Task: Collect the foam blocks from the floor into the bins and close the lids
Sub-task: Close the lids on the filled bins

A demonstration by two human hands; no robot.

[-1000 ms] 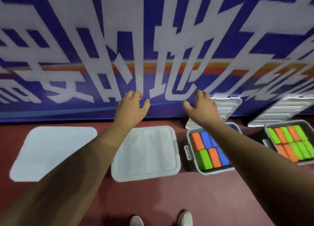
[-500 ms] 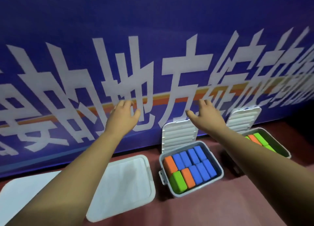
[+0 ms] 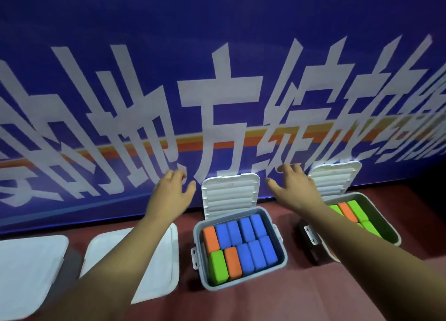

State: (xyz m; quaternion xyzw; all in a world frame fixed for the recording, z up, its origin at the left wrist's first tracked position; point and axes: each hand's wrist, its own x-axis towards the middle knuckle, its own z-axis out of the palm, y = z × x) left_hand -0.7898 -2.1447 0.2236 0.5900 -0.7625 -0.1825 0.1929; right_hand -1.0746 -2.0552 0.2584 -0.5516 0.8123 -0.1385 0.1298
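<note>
Both hands reach forward with fingers spread, holding nothing. The left hand (image 3: 170, 195) and right hand (image 3: 295, 191) flank the raised lid (image 3: 230, 194) of the open bin (image 3: 281, 243), packed with foam blocks (image 3: 243, 246), on the floor (image 3: 289, 296).

A single wide-angle view looks out from the person's head, forward and down along both outstretched forearms. It faces a blue banner (image 3: 217, 31) that fills the upper two thirds, its lettering bowed by the lens. The red floor (image 3: 313, 291) lies close below, with the left hand (image 3: 172, 195), the right hand (image 3: 295, 190) and an open bin (image 3: 198, 236) near the centre.
</note>
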